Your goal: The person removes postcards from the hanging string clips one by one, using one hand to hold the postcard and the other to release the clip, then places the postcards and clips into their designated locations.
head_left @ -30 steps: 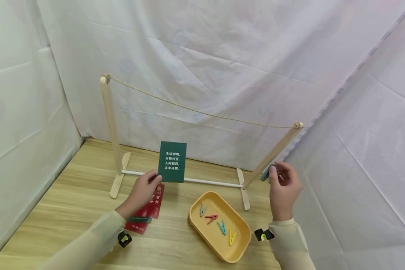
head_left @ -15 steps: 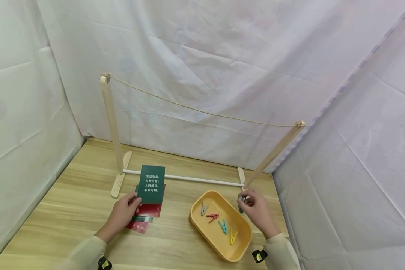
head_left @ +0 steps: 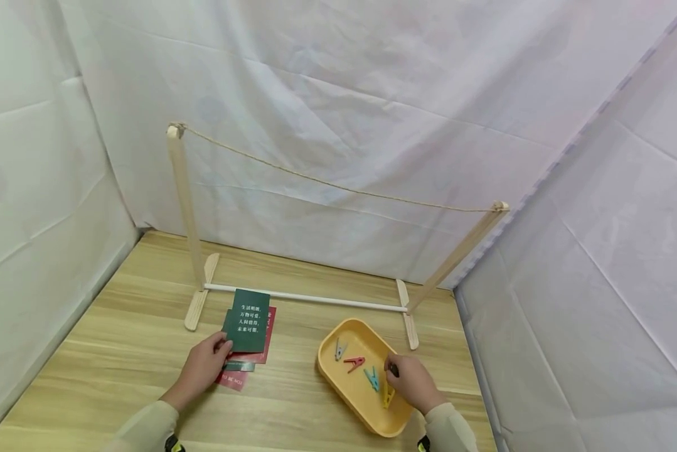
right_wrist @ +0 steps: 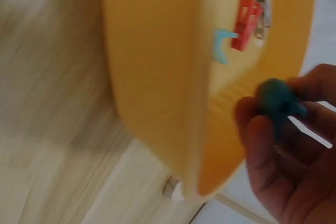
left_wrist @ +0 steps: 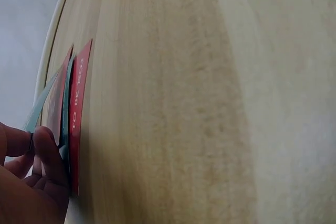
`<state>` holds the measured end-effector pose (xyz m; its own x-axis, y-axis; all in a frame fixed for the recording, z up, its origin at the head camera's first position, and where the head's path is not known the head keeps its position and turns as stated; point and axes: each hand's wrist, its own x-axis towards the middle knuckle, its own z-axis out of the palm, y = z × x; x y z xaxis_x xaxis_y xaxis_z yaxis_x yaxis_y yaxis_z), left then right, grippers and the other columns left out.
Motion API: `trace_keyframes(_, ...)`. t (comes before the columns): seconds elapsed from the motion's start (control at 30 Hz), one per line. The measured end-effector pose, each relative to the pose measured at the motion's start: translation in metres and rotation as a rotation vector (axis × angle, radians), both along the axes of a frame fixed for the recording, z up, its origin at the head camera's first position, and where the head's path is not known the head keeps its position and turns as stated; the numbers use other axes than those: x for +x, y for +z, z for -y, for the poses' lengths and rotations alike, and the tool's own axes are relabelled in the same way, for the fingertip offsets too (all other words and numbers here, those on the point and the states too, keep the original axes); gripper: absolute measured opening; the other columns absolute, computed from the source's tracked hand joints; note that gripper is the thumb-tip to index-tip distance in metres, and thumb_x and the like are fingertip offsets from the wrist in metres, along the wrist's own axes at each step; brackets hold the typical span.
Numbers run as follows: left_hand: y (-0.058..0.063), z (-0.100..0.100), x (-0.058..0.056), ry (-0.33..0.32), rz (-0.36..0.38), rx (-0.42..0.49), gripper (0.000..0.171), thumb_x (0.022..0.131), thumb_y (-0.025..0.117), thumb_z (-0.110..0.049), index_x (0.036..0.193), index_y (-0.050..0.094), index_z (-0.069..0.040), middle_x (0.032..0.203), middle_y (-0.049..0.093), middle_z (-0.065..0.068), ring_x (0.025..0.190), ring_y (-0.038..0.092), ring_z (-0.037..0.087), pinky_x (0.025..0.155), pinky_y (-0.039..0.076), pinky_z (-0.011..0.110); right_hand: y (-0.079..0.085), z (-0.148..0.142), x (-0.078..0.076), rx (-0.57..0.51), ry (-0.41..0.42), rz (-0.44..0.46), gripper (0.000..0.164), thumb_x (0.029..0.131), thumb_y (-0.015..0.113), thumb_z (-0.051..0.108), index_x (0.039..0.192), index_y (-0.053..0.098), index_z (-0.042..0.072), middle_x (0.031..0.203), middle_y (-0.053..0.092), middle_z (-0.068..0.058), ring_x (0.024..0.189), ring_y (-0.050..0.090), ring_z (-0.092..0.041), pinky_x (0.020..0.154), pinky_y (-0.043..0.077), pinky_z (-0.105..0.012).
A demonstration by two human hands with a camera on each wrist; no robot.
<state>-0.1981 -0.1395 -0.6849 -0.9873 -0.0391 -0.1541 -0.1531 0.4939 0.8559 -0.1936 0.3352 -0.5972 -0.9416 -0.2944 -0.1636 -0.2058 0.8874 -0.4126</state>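
In the head view, my left hand (head_left: 201, 365) pinches the lower left corner of a green card (head_left: 249, 321) printed with white characters. The card is tilted over a loose stack, where a red card (head_left: 270, 336), another green card (head_left: 242, 366) and a pink-red card (head_left: 231, 379) show. My right hand (head_left: 414, 382) is over the right side of the orange tray (head_left: 366, 342). It holds a small dark teal piece (right_wrist: 274, 98) with a rounded end, blurred in the right wrist view; I cannot tell its kind. Clothespins lie in the tray: grey (head_left: 340, 349), red (head_left: 354, 363), blue (head_left: 372, 379) and yellow (head_left: 388, 395).
Behind the tray and cards stands a frame with a left wooden post (head_left: 183, 201), a right wooden post (head_left: 457, 257) and a white crossbar (head_left: 327, 299). A sagging string (head_left: 327, 183) joins the post tops. White cloth (head_left: 338, 94) encloses the wooden table (head_left: 293, 402).
My left hand has brought the green card down and left, over the other cards. My right hand has moved down and left from near the right post to the tray, keeping the teal piece.
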Motion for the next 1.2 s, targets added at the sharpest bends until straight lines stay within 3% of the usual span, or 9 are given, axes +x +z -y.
trace_keyframes(0.17, -0.002, 0.0, -0.002, -0.008, 0.019, -0.022, 0.019, 0.111, 0.063, -0.014, 0.119, 0.068, 0.002, 0.09, 0.064, 0.004, 0.081, 0.057, 0.021, 0.07, 0.05, 0.036, -0.017, 0.0, 0.004, 0.155, 0.038, 0.016, 0.025, 0.092, 0.082, -0.002, 0.084, 0.063, 0.012, 0.072, 0.054, 0.006, 0.062, 0.047, -0.011, 0.055, 0.044, -0.031)
trace_keyframes(0.43, -0.004, -0.002, -0.001, -0.006, 0.015, -0.045, 0.022, 0.111, 0.063, -0.015, 0.122, 0.069, 0.003, 0.093, 0.065, 0.005, 0.085, 0.058, 0.023, 0.074, 0.051, 0.039, -0.035, -0.002, 0.006, 0.22, 0.031, -0.014, 0.03, 0.086, 0.083, -0.005, 0.08, 0.061, 0.014, 0.072, 0.055, 0.005, 0.062, 0.048, -0.013, 0.055, 0.045, -0.036)
trace_keyframes(0.57, -0.004, -0.001, 0.0, 0.003, 0.021, -0.042, 0.024, 0.111, 0.063, -0.017, 0.124, 0.068, 0.003, 0.094, 0.065, 0.005, 0.086, 0.058, 0.023, 0.075, 0.051, 0.039, -0.039, -0.003, 0.006, 0.166, 0.016, -0.012, 0.027, 0.084, 0.082, -0.006, 0.084, 0.064, 0.013, 0.075, 0.057, 0.005, 0.064, 0.05, -0.013, 0.057, 0.047, -0.035)
trace_keyframes(0.77, -0.006, 0.002, 0.001, 0.023, 0.009, -0.046, 0.024, 0.111, 0.063, -0.018, 0.123, 0.069, 0.002, 0.093, 0.065, 0.005, 0.085, 0.058, 0.023, 0.075, 0.05, 0.039, -0.043, -0.001, 0.005, -0.025, -0.009, -0.019, 0.021, 0.088, 0.08, -0.006, 0.089, 0.068, 0.012, 0.081, 0.062, 0.005, 0.071, 0.053, -0.01, 0.062, 0.05, -0.031)
trace_keyframes(0.87, -0.006, 0.004, 0.002, 0.021, -0.001, -0.04, 0.022, 0.111, 0.064, -0.018, 0.121, 0.069, 0.001, 0.092, 0.064, 0.004, 0.083, 0.057, 0.022, 0.074, 0.05, 0.038, -0.043, 0.001, 0.005, -0.033, -0.039, -0.067, 0.018, 0.089, 0.081, -0.003, 0.094, 0.071, 0.011, 0.087, 0.067, 0.003, 0.076, 0.058, -0.011, 0.066, 0.054, -0.035)
trace_keyframes(1.0, -0.007, 0.005, 0.003, 0.027, 0.012, -0.01, 0.023, 0.111, 0.063, -0.017, 0.124, 0.068, 0.002, 0.091, 0.064, 0.004, 0.078, 0.058, 0.02, 0.069, 0.051, 0.035, -0.042, 0.002, 0.006, 0.056, -0.068, -0.15, 0.02, 0.086, 0.085, -0.001, 0.097, 0.072, 0.011, 0.094, 0.07, 0.0, 0.08, 0.062, -0.014, 0.071, 0.057, -0.04)
trace_keyframes(1.13, -0.007, 0.006, 0.003, 0.023, 0.028, 0.012, 0.031, 0.111, 0.063, -0.017, 0.132, 0.064, 0.006, 0.095, 0.066, 0.006, 0.078, 0.06, 0.019, 0.068, 0.053, 0.033, -0.041, 0.003, 0.012, 0.159, -0.039, -0.207, 0.021, 0.088, 0.078, -0.005, 0.091, 0.064, 0.01, 0.084, 0.064, 0.0, 0.067, 0.057, -0.017, 0.058, 0.052, -0.04)
trace_keyframes(1.2, -0.006, 0.006, 0.001, 0.009, 0.032, 0.016, 0.034, 0.111, 0.063, -0.018, 0.134, 0.062, 0.007, 0.097, 0.066, 0.006, 0.079, 0.059, 0.019, 0.069, 0.053, 0.032, -0.04, 0.003, 0.016, 0.217, -0.027, -0.222, 0.021, 0.089, 0.074, -0.008, 0.096, 0.061, 0.008, 0.085, 0.062, -0.005, 0.061, 0.055, -0.021, 0.052, 0.049, -0.041)
